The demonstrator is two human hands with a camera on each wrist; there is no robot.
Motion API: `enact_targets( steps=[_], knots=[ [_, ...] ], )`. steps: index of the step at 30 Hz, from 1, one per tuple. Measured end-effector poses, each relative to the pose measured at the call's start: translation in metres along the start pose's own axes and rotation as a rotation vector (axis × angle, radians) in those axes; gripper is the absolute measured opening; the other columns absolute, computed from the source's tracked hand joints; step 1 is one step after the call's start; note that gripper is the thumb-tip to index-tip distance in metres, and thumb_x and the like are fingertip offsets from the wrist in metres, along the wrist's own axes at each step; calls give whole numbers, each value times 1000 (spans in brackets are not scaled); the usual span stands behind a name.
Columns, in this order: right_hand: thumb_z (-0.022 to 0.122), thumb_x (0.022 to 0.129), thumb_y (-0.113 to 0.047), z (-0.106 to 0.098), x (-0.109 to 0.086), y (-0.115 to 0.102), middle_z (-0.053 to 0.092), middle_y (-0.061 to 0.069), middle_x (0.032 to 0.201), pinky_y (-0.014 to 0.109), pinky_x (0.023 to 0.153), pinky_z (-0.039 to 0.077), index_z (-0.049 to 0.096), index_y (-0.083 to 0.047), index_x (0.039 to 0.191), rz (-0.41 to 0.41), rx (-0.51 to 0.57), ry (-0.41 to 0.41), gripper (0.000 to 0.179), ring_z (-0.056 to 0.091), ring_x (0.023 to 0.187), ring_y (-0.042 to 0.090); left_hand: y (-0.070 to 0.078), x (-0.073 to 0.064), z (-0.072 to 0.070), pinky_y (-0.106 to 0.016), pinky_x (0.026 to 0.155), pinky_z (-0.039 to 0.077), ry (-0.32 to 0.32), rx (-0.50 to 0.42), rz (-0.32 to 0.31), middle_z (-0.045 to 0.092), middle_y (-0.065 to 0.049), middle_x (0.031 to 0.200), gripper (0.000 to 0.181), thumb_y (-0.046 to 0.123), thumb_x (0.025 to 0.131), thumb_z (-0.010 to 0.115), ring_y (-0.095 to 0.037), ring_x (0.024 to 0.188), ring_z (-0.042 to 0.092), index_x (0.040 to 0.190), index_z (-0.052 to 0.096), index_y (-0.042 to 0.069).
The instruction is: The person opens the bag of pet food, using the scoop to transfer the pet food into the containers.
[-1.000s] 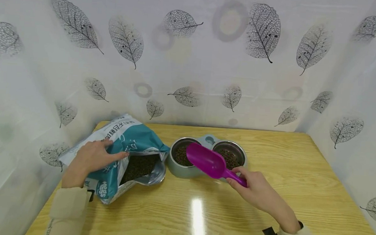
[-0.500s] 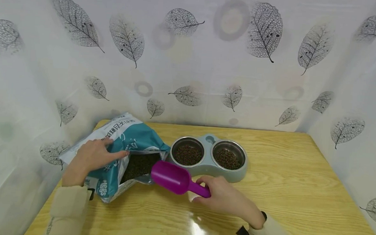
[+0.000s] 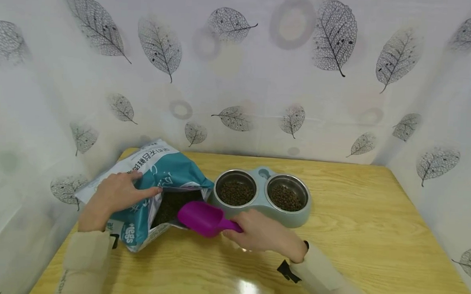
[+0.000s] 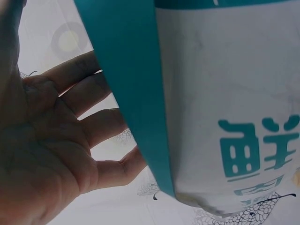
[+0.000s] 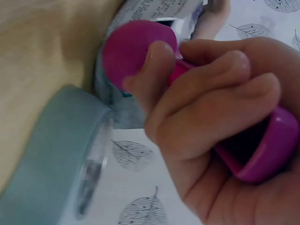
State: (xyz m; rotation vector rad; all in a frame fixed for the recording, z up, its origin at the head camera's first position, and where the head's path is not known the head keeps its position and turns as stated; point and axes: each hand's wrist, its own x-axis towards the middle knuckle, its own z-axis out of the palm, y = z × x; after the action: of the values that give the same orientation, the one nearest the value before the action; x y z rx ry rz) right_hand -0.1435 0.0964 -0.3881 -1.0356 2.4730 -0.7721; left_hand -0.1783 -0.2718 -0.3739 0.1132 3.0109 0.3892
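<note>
My right hand (image 3: 257, 230) grips the handle of a purple scoop (image 3: 201, 218), fingers curled round it in the right wrist view. The front of the scoop overlaps the mouth of a teal and white food bag (image 3: 178, 168), which lies on its side at the left. Dark kibble (image 3: 170, 205) shows inside the bag. My left hand (image 3: 117, 196) rests on the bag, fingers extended and thumb tip at the edge of the opening. The left wrist view shows the left fingers (image 4: 93, 89) reaching along the bag's teal side, their tips hidden by it.
A pale blue-grey double feeder (image 3: 259, 201) stands right of the bag, close to its mouth. Brown kibble lies in its left bowl (image 3: 235, 193) and right bowl (image 3: 286, 198). The wooden table (image 3: 355, 224) reaches back to a leaf-patterned curtain (image 3: 255, 68).
My right hand has carried the scoop leftward and down, from over the feeder to the bag's mouth. The left hand and the bag have stayed in place.
</note>
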Motion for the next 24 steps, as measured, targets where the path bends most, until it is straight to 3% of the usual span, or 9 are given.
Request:
enact_targets(
  steps=[6,13,19,24],
  knots=[
    [59,103,-32,-23,18,-26,40,-7,46,23,37,36,43,-19,61,208,-13,-153,47,40,30,8,-1,1,0,-58,81,52,-4,4,3,57,-40,135,101,75,87,60,-53,106,64,144,53,-7],
    [61,100,-29,-38,46,-54,37,-4,48,26,38,37,42,-16,63,352,-74,-214,44,41,33,13,-2,4,-1,-57,78,52,0,6,6,58,-40,134,101,76,86,60,-50,101,65,144,53,-7],
    [60,101,-28,-26,64,-56,46,-1,55,26,39,39,48,-14,71,356,-69,-193,35,43,36,13,-1,3,-2,-55,76,52,0,5,7,58,-40,133,101,75,87,60,-47,97,66,143,54,-7],
    [59,102,-33,-11,56,-40,46,-4,53,25,38,39,46,-17,65,290,-8,-113,42,44,34,10,0,2,-1,-55,75,53,-8,6,3,58,-41,133,102,76,86,60,-46,96,66,144,53,-8]
  ],
)
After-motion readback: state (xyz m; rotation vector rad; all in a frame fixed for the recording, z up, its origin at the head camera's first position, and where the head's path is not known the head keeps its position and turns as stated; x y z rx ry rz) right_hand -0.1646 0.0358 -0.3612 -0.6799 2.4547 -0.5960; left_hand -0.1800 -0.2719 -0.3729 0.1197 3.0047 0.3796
